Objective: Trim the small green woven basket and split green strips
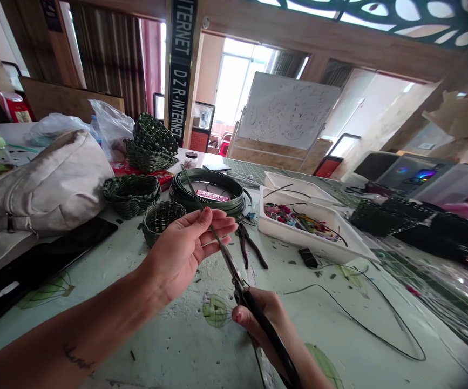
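My left hand is raised over the table, palm up, with a thin dark green strip pinched between thumb and fingers. My right hand grips a pair of scissors by the black handles, and the blades point up and left. Close to my left fingertips, the strip's lower end meets the blade tips; whether it lies between them I cannot tell. Behind my left hand sit a small woven basket and a coil of flat green strip with a red label.
Pliers lie right of my left hand, near a white tray of colourful bits. A loose thin strand loops at right. More woven baskets, a pale bag and a black flat device occupy the left.
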`<state>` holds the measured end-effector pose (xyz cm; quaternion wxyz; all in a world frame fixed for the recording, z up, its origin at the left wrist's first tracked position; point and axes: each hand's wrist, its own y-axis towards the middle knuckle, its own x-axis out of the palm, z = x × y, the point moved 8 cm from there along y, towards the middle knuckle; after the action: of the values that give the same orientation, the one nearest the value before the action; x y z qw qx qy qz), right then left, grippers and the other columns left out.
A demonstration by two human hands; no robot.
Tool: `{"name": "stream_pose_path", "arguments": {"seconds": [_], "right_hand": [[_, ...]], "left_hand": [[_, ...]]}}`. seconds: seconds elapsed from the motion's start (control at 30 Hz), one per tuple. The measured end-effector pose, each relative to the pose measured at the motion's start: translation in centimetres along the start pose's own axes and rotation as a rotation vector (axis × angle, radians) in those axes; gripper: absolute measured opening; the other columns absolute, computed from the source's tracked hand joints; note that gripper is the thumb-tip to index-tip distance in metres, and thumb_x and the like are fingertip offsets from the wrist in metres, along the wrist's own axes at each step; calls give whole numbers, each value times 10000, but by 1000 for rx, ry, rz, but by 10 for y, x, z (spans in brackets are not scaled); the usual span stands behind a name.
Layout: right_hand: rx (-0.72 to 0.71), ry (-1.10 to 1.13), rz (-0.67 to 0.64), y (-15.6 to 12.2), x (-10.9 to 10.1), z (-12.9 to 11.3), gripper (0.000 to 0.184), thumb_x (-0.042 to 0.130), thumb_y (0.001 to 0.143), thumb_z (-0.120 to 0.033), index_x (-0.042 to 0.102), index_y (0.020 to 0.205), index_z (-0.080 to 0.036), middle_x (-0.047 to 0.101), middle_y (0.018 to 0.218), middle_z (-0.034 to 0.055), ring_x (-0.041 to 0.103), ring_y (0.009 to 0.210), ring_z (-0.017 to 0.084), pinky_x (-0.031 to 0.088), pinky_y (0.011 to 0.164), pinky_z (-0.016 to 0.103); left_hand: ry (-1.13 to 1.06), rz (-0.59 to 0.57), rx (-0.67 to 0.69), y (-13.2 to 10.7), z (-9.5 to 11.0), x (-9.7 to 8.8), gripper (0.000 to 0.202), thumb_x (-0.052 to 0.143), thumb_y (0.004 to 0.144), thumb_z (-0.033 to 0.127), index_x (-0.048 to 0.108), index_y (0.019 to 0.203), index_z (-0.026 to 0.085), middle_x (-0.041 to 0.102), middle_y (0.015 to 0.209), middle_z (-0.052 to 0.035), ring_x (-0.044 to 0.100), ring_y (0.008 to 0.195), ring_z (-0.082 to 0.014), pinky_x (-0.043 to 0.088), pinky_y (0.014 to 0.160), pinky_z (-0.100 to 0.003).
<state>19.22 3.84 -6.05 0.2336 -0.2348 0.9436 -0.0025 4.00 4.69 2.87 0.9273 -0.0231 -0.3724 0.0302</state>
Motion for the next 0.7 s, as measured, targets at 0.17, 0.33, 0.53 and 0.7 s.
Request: {"name": "stream_pose_path", "arguments": {"seconds": [0.17,0.33,0.53,0.7], "right_hand": [[-53,-20,-46,0,-1,-5,672,510,650,-846,386,614,-186,276,540,-51,273,488,79,193,427,212],[-96,-48,-91,-4,-2,-14,662,489,688,-832,408,632,-177,287,557,-44,254,515,84,181,440,221],[-88,-45,-74,-5,-2,-14,652,496,694,-823,394,626,-182,281,543,-48,256,499,79,178,434,218],[-58,-31,-25,-3,-1,-11,677,482,658,-856,347,570,-198,250,488,-60,258,447,71,168,410,214]], "left_hand": [[16,-9,14,-3,-3,1,180,534,900,190,682,853,98,731,939,-134,683,966,-248,514,924,-417],[26,-2,17,-6,-6,2,191,550,896,223,687,849,99,735,918,-133,692,932,-234,522,914,-402],[31,-6,20,-7,-6,2,188,562,890,229,696,846,104,737,913,-123,690,940,-235,521,916,-401],[33,15,13,-6,-6,0,183,550,892,199,694,850,93,734,928,-143,692,939,-244,524,916,-400]]}}
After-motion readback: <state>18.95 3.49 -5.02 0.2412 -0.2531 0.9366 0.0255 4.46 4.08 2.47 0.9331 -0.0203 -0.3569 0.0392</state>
